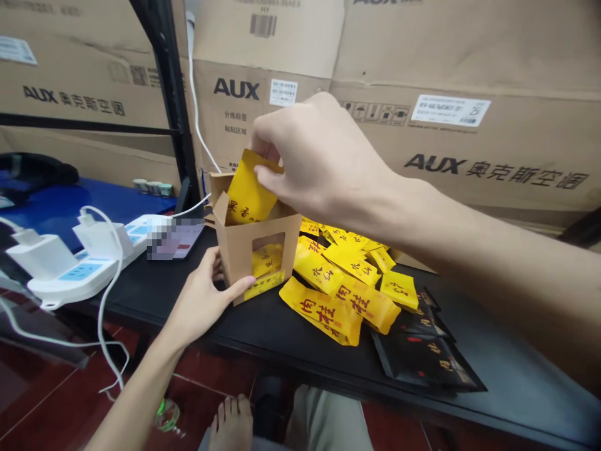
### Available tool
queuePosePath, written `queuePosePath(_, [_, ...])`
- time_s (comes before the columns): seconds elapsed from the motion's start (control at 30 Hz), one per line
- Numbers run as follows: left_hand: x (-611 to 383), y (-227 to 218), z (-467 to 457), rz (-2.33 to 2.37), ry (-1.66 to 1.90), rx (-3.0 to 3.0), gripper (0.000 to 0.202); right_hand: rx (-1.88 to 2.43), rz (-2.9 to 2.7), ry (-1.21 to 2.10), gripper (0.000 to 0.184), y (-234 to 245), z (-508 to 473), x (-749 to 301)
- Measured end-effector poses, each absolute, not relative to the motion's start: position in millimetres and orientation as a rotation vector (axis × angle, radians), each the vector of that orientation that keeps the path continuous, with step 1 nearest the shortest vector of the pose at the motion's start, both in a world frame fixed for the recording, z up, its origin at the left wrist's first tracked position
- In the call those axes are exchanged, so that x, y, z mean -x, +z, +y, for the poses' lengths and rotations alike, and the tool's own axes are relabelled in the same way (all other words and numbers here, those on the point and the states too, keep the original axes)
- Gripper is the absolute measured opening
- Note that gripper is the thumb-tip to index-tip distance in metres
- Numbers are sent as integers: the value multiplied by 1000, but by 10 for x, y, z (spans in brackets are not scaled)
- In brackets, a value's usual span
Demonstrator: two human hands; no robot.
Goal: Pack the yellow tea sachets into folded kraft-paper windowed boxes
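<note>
grip: right hand [323, 163] thumb + fingers pinched tight on top edge of yellow sachet [248, 191], half inside kraft box [239, 250] nr desk [282, 338] front edge. left hand [201, 300] clasps box base. sachet prob light, crinkly, slick, so best held by sealed edge imo.

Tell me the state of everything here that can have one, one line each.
right hand: shut on a yellow packet.
left hand: gripping the box low down.
box: upright, top open, packets showing through its window.
yellow packet: half into the box top.
yellow pile: loose on the table beside the box.
black packets: flat near the table edge.
power strip: chargers plugged in.
</note>
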State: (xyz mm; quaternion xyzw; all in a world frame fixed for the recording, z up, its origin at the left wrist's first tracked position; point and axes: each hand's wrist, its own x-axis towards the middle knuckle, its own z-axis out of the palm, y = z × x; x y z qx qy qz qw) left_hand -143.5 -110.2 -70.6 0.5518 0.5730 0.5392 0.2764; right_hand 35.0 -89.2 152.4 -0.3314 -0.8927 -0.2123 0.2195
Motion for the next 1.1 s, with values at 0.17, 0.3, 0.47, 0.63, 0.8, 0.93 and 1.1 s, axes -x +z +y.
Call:
queuePosePath(0.17, [1445, -735, -1072, 1486, 1492, -1446, 70, 1011, -2467, -504, 27, 1516, -904, -247])
queuePosePath(0.3, [1439, -722, -1082, 1476, 1505, -1446, 70, 1155, -2503, -472, 25, 1600, -854, -216])
queuePosePath(0.47, [1434, -695, -1107, 1532, 1446, -1508, 71, 1245, -2536, -478, 20, 1648, -742, -214])
queuePosePath(0.63, [1436, -705, -1104, 1530, 1445, -1538, 71, 1268, -2596, -405, 14, 1552, -757, -211])
queuePosePath(0.8, [1436, -713, -1108, 1535, 1434, -1547, 72, 1225, -2706, -336, 19, 1408, -824, -186])
queuePosePath(0.93, [1438, -713, -1110, 1532, 1434, -1548, 71, 1265, -2698, -249, 5, 1331, -767, -125])
queuePosePath(1.1, [1436, -703, -1111, 1538, 1443, -1559, 71, 1399, -2840, -151, 20, 1336, -594, -44])
